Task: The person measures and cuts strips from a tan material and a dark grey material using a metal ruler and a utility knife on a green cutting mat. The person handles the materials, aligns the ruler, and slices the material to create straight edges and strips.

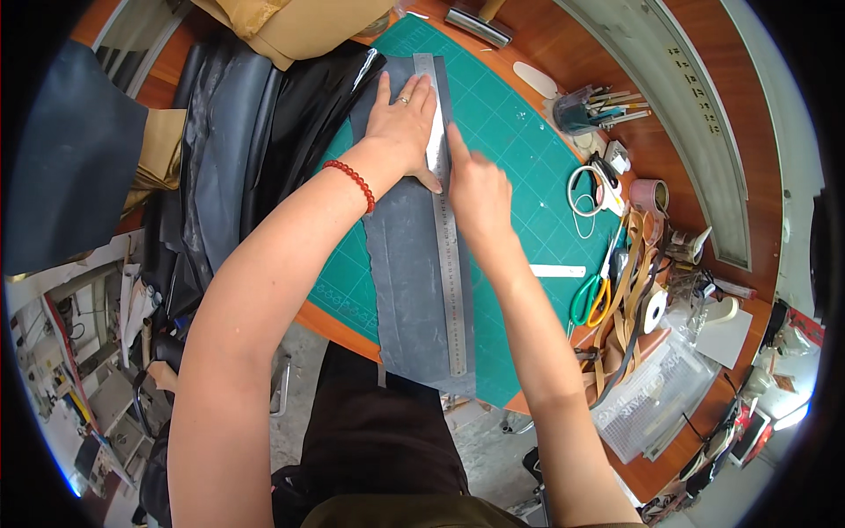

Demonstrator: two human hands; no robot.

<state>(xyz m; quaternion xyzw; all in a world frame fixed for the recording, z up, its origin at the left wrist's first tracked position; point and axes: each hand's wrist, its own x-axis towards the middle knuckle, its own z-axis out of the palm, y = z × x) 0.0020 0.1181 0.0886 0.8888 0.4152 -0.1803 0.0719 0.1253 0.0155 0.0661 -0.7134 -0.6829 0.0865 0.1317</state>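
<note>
- A dark grey sheet [407, 282] lies flat on the green mat [497, 110], a metal ruler [453, 308] along its right part.
- Left hand [400, 132]: fingers spread, pressing ruler and sheet.
- Right hand [481, 198]: forefinger extended beside the ruler, others curled; cannot tell whether they pinch anything.
- The sheet seems light, soft, bendy; best lifted by both long edges.
</note>
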